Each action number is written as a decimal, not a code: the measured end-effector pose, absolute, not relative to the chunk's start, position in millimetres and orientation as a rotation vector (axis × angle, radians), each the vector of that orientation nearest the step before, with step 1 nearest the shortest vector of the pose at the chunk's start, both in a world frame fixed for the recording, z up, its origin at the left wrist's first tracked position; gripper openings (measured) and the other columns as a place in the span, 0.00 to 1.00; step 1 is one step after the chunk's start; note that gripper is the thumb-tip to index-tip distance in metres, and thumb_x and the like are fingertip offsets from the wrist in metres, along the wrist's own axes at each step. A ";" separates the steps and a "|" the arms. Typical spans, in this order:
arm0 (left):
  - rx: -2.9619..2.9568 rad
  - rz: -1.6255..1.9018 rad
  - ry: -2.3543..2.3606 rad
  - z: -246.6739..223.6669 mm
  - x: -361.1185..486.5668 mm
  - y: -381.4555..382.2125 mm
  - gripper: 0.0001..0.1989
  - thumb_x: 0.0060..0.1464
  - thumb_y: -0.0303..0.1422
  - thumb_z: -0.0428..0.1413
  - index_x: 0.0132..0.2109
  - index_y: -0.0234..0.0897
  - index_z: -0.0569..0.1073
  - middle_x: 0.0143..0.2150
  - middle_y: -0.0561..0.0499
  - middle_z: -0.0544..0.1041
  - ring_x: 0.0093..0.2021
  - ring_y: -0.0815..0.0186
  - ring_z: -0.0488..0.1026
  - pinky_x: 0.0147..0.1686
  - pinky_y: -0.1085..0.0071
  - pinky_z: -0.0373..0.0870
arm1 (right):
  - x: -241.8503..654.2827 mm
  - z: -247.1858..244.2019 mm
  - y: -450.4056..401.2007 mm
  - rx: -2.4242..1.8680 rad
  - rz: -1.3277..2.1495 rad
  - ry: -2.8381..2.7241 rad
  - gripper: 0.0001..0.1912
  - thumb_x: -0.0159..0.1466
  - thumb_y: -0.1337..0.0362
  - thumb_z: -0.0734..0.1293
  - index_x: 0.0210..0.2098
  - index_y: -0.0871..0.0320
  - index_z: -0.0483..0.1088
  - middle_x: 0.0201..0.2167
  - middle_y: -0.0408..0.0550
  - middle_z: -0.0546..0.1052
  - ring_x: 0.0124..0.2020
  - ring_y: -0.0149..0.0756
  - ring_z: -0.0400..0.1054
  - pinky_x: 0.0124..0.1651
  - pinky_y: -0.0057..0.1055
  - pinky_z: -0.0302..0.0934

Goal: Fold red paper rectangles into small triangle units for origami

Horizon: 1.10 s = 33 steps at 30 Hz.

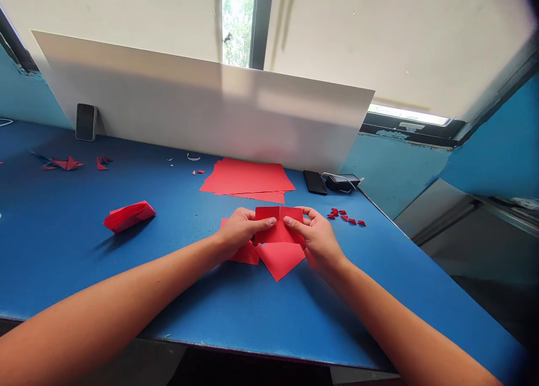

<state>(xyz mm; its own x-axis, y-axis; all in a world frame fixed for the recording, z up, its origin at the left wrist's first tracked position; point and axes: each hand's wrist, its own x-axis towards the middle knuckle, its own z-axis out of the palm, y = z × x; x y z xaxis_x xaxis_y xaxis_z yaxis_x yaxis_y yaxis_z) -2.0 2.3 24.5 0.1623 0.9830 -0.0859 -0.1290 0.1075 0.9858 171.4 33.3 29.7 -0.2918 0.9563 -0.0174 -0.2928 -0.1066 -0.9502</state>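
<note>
Both hands hold a red sheet of paper (280,233) above the table, with a crease or slit down its upper middle. My left hand (241,230) grips its left side, thumb on the front face and fingers behind. On the right side my right hand (322,237) pinches it the same way, its thumb close to the left one. Beneath lie more red paper pieces: a pointed one (278,262) and another (245,254) under my left hand, partly hidden. Beyond the hands is a stack of red sheets (248,176).
A folded red paper (129,216) rests at the left on the blue table (181,296). Small red scraps (345,216) lie to the right, more scraps (69,163) far left. A black phone (314,182), a cabled dark device (341,182) and an upright phone (86,122) stand near a white board (202,105).
</note>
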 end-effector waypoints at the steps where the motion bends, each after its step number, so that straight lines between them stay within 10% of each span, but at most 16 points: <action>1: 1.101 1.094 1.040 23.7 -1.6 2.5 0.17 0.47 0.43 0.63 0.32 0.29 0.76 0.29 0.46 0.77 0.26 0.68 0.71 0.26 0.73 0.65 | 170.9 29.7 33.2 -0.874 1.588 -1.128 0.26 0.48 0.62 0.77 0.41 0.57 0.63 0.35 0.52 0.80 0.32 0.45 0.76 0.33 0.40 0.71; 33: 1.197 1.129 1.095 23.2 -8.1 9.3 0.16 0.48 0.43 0.62 0.32 0.31 0.74 0.23 0.50 0.74 0.19 0.71 0.67 0.21 0.73 0.63 | 181.5 23.2 50.8 -0.919 1.182 -1.381 0.35 0.54 0.58 0.73 0.56 0.55 0.55 0.35 0.48 0.80 0.30 0.40 0.76 0.36 0.39 0.72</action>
<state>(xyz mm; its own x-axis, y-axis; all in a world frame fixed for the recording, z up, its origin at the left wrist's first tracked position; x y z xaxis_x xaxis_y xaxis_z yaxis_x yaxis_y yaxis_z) -8.1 9.3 23.2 0.1168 0.9928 -0.0268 -0.0568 0.0336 0.9978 181.5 50.8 23.2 -0.1542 0.9618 0.2264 -0.0753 0.2170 -0.9733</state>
